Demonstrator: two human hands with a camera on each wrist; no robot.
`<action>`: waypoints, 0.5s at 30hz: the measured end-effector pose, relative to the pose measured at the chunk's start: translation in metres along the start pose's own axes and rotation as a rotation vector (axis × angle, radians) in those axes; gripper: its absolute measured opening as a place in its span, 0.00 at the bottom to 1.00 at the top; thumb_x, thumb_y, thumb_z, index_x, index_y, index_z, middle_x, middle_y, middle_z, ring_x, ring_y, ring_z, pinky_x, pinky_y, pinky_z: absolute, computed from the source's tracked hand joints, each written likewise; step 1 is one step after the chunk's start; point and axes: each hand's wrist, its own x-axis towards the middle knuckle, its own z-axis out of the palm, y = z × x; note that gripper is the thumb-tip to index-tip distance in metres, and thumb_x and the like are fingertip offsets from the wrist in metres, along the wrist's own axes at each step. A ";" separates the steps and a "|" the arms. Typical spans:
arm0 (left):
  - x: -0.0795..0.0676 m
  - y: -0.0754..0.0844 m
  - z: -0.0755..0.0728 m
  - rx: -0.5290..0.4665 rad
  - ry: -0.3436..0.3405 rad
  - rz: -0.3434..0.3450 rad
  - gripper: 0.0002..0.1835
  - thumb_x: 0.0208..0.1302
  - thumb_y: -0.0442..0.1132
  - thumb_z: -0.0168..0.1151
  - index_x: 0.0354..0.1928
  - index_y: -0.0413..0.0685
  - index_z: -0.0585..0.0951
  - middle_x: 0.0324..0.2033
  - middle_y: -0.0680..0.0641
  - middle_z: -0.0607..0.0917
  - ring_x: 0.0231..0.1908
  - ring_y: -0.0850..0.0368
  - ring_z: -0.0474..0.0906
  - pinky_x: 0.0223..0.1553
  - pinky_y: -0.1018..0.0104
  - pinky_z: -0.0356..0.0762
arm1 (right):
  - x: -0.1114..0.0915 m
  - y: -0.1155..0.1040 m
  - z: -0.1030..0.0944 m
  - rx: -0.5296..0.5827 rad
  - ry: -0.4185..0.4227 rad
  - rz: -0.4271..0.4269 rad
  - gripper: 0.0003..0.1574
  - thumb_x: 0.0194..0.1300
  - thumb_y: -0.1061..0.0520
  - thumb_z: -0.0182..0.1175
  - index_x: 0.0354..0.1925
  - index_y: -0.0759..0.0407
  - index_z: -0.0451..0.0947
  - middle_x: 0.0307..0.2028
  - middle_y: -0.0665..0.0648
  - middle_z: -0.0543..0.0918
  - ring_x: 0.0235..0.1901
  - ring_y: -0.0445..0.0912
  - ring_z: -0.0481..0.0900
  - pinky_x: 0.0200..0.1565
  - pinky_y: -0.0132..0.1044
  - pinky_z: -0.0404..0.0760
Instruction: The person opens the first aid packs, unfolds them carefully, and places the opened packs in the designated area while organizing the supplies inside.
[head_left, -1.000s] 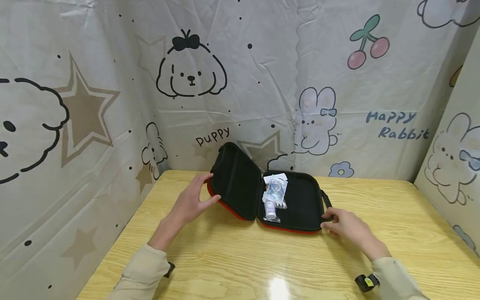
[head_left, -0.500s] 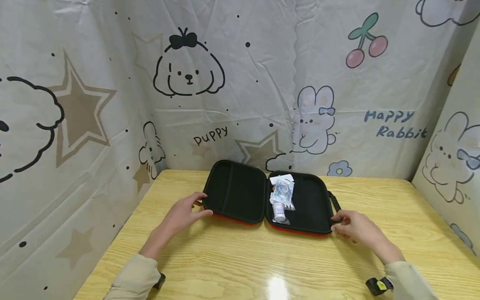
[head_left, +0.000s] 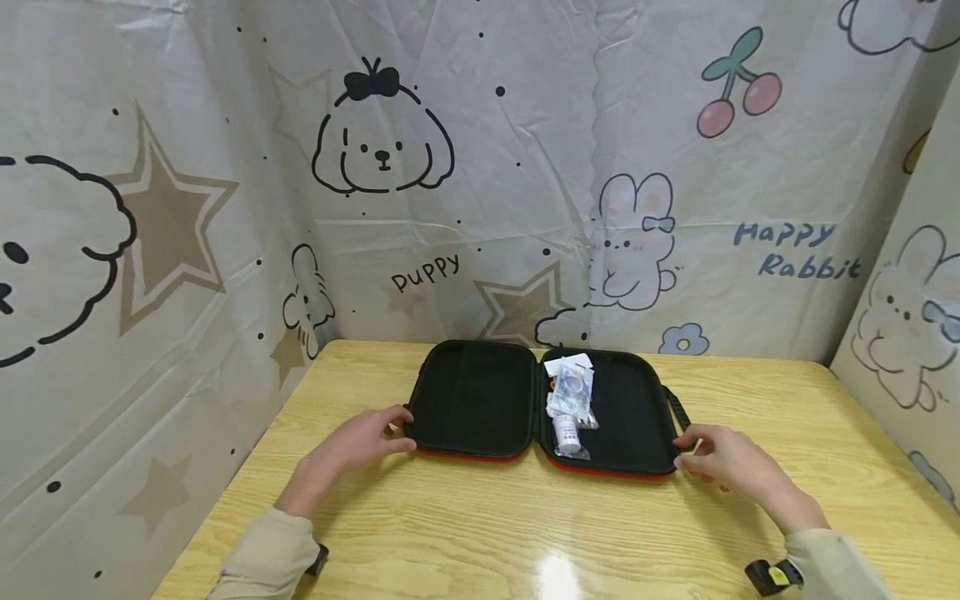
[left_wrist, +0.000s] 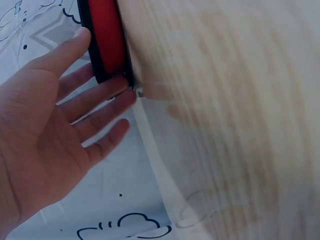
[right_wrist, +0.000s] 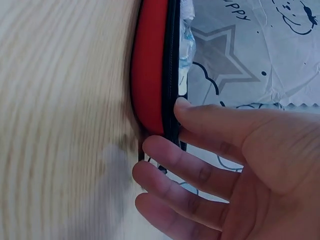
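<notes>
Red-shelled, black-lined zip case [head_left: 517, 408] lies unfolded on the yellow wood-grain table [head_left: 480, 517]. My left hand [head_left: 356, 442], fingers loosely spread, merely touches its near left corner; my right hand [head_left: 733, 463], fingers relaxed, touches the near right. Inside: white cylindrical bottle [head_left: 567, 435], pale-blue plastic packets [head_left: 573, 392]. Beyond: cartoon-printed white cloth [head_left: 540, 167].

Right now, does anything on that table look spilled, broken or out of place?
Nothing looks spilled or damaged. Mildly odd: the packets and white container lie bunched near the fold in the right half of the open case, rather than spread out.
</notes>
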 end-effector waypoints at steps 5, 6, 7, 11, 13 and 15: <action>0.000 -0.001 -0.003 0.016 -0.009 0.007 0.20 0.66 0.52 0.65 0.55 0.53 0.79 0.47 0.47 0.86 0.46 0.51 0.83 0.47 0.54 0.79 | 0.000 0.005 -0.002 -0.005 0.004 -0.008 0.16 0.64 0.59 0.62 0.51 0.60 0.81 0.25 0.55 0.78 0.24 0.47 0.75 0.20 0.37 0.72; 0.000 -0.001 -0.003 0.023 -0.010 0.008 0.20 0.66 0.52 0.65 0.55 0.53 0.79 0.47 0.47 0.86 0.46 0.51 0.82 0.47 0.53 0.78 | 0.000 0.005 -0.002 -0.011 0.009 -0.018 0.16 0.64 0.60 0.61 0.50 0.60 0.81 0.25 0.55 0.78 0.24 0.47 0.75 0.20 0.37 0.72; 0.000 -0.001 -0.003 0.031 -0.009 0.012 0.20 0.66 0.53 0.65 0.55 0.53 0.79 0.48 0.48 0.85 0.46 0.51 0.82 0.47 0.53 0.78 | 0.000 0.006 -0.002 -0.023 0.018 -0.025 0.16 0.64 0.60 0.61 0.50 0.60 0.82 0.25 0.55 0.78 0.24 0.46 0.74 0.21 0.37 0.72; 0.001 0.002 -0.004 0.066 0.010 0.022 0.21 0.66 0.54 0.64 0.56 0.54 0.80 0.50 0.50 0.85 0.50 0.51 0.81 0.51 0.51 0.78 | 0.001 0.006 -0.002 -0.112 0.062 -0.061 0.15 0.64 0.58 0.62 0.49 0.57 0.83 0.28 0.52 0.80 0.24 0.44 0.74 0.24 0.38 0.71; 0.003 0.005 -0.005 0.091 0.028 0.028 0.22 0.66 0.55 0.64 0.56 0.54 0.80 0.50 0.50 0.84 0.51 0.51 0.81 0.52 0.50 0.77 | 0.001 0.006 -0.002 -0.152 0.080 -0.078 0.14 0.65 0.57 0.63 0.49 0.57 0.83 0.30 0.50 0.82 0.24 0.43 0.75 0.26 0.38 0.70; 0.006 0.008 -0.006 0.129 0.046 0.036 0.22 0.66 0.55 0.64 0.56 0.54 0.81 0.48 0.51 0.85 0.49 0.51 0.81 0.51 0.50 0.77 | 0.000 0.006 -0.001 -0.169 0.091 -0.093 0.13 0.65 0.56 0.64 0.48 0.56 0.84 0.31 0.49 0.83 0.25 0.42 0.75 0.27 0.37 0.71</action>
